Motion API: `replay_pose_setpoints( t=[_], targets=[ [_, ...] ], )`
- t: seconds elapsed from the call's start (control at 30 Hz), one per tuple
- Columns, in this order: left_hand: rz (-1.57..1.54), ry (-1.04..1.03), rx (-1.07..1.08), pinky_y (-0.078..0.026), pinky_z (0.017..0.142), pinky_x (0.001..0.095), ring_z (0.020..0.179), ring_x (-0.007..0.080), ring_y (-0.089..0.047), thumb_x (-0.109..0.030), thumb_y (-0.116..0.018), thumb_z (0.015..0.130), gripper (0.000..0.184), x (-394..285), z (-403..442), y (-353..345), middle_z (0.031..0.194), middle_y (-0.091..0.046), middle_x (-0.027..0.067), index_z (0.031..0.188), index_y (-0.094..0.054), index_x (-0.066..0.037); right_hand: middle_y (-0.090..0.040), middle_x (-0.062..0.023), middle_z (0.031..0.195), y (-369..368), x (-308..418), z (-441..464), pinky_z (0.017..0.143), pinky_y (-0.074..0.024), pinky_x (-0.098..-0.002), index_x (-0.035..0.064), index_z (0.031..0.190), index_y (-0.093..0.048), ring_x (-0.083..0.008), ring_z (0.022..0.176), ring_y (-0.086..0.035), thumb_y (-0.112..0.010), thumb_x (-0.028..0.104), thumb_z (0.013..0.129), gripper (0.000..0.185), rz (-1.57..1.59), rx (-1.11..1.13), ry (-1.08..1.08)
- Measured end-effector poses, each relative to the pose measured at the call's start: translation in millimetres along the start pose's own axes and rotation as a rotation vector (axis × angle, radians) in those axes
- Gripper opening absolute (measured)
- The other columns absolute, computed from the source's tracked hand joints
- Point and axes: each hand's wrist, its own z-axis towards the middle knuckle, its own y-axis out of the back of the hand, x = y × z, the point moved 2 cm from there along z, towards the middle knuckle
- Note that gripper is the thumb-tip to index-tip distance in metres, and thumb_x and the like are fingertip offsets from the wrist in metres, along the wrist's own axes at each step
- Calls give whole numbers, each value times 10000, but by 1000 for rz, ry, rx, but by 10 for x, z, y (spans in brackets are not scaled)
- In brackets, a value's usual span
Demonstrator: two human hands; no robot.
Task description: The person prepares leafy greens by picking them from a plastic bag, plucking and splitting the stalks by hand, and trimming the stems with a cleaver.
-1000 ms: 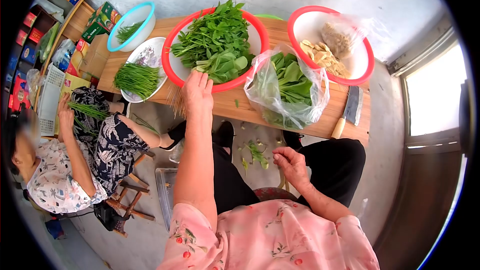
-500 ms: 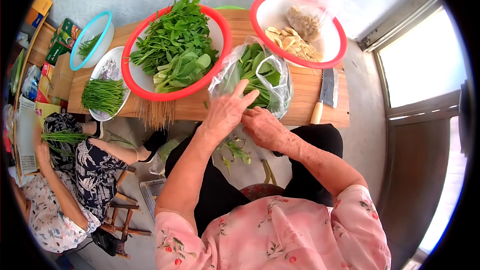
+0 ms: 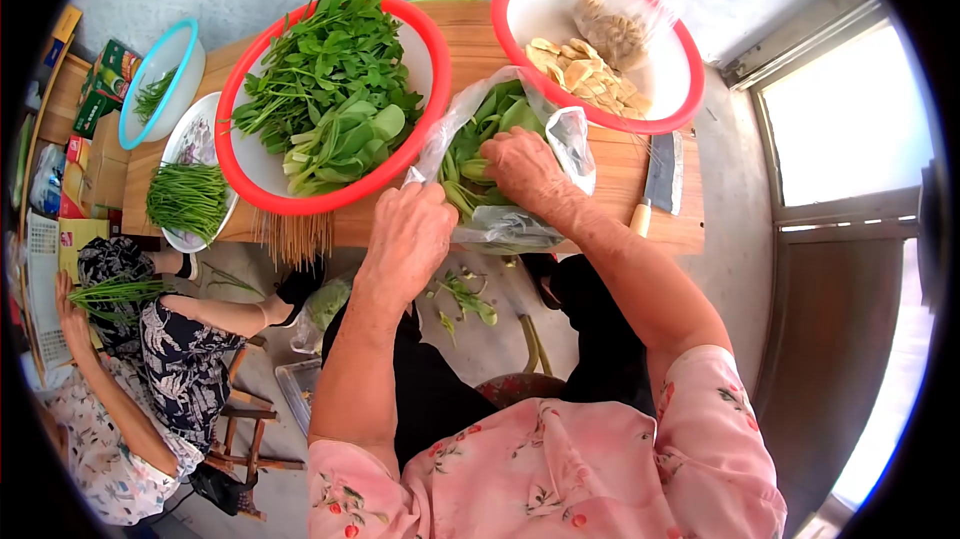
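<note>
A clear plastic bag (image 3: pixel 440 144) holding leafy greens (image 3: pixel 510 111) lies on the wooden table, its mouth spread wide. My left hand (image 3: pixel 412 234) is closed on the bag's near left edge. Inside the bag, my right hand (image 3: pixel 522 169) has its fingers curled around the greens, with stalks showing to its left; its fingertips are partly hidden. Left of the bag stands a red-rimmed basin (image 3: pixel 437 39) heaped with leafy vegetables (image 3: pixel 335 74). Another red-rimmed basin (image 3: pixel 690 49), behind and to the right, holds pale slices (image 3: pixel 580 74) and a bag of brownish food (image 3: pixel 612 29).
A cleaver (image 3: pixel 662 174) lies at the table's (image 3: pixel 620 159) right end. At the left are a white dish with garlic chives (image 3: pixel 188 201) and a blue-rimmed bowl (image 3: pixel 185 89). A seated person (image 3: pixel 115 419) holds long green stems (image 3: pixel 115 294). Trimmings (image 3: pixel 465 299) lie on the floor.
My hands have moved apart from their place together at the bag's near side. The left has gone to the bag's left edge, the right into the greens. The bag mouth is wider.
</note>
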Motion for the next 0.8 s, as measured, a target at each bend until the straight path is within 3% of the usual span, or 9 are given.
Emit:
replay_pose_setpoints(
  t=[0.17, 0.23, 0.37, 0.47, 0.5, 0.57, 0.6, 0.7, 0.8],
  targets=[
    [-220, 41, 195, -461, 608, 426, 712, 319, -593, -19, -534, 674, 80, 47, -138, -144, 697, -578, 97, 686, -602, -57, -625, -120, 907, -222, -101, -17, 792, -428, -404, 70, 822, -645, -288, 911, -569, -540, 98, 756, 127, -197, 14, -18],
    [-203, 41, 207, -468, 611, 423, 708, 325, -596, -14, -531, 676, 88, 67, -152, -143, 707, -586, 101, 703, -604, -56, -624, -123, 859, -28, -202, 38, 791, -453, -429, 64, 842, -656, -314, 892, -584, -633, 123, 699, 157, -51, 86, -113],
    [-203, 14, 190, -482, 617, 409, 715, 317, -607, -3, -527, 675, 113, 9, -126, -175, 721, -599, 91, 731, -610, -55, -658, -97, 885, 541, -459, -70, 753, -487, -303, 44, 953, -667, -219, 795, -629, -643, 62, 722, 233, 311, 53, -316],
    [-203, -6, 153, -490, 623, 395, 741, 306, -614, 10, -542, 676, 174, -89, -57, -140, 783, -628, 91, 797, -645, -60, -666, -57, 882, 661, -524, -154, 718, -477, -243, -29, 1052, -634, -90, 770, -585, -634, 56, 806, 260, 1139, -219, -549],
    [-201, -11, 153, -490, 623, 395, 741, 306, -614, 10, -542, 676, 174, -92, -29, -123, 783, -628, 91, 797, -645, -60, -666, -57, 882, 710, -476, -158, 718, -477, -243, -29, 1052, -634, -90, 770, -585, -634, 56, 806, 260, 1140, -224, -550],
    [-351, 46, -187, -503, 642, 336, 765, 256, -636, -6, -569, 740, 212, -60, 57, -22, 867, -649, 111, 919, -669, -63, -664, -44, 922, 781, -389, -159, 739, -472, -240, -14, 1066, -633, -87, 792, -583, -641, 57, 819, 258, 1332, -269, -513],
    [-348, 43, -189, -503, 642, 336, 765, 256, -636, -6, -569, 740, 212, -47, 111, -4, 867, -649, 111, 919, -669, -63, -664, -31, 912, 810, -333, -150, 753, -465, -231, 3, 1077, -635, -79, 795, -577, -667, 86, 813, 278, 1381, -270, -502],
    [-598, 222, -422, -494, 678, 293, 798, 178, -635, -81, -589, 841, 236, 12, 210, 131, 938, -667, 98, 1069, -648, -63, -664, -20, 908, 886, -36, -115, 732, -467, -226, -1, 1078, -634, -75, 781, -574, -667, 91, 816, 279, 1489, -190, -470],
    [-1503, 394, -443, -456, 833, 253, 939, 103, -558, -135, -612, 890, 357, 1, 316, 133, 1050, -627, 86, 1200, -544, 28, -664, -33, 909, 823, 238, -75, 746, -492, -233, -7, 1081, -625, -76, 802, -593, -676, 84, 812, 288, 1492, -40, -323]
  ],
)
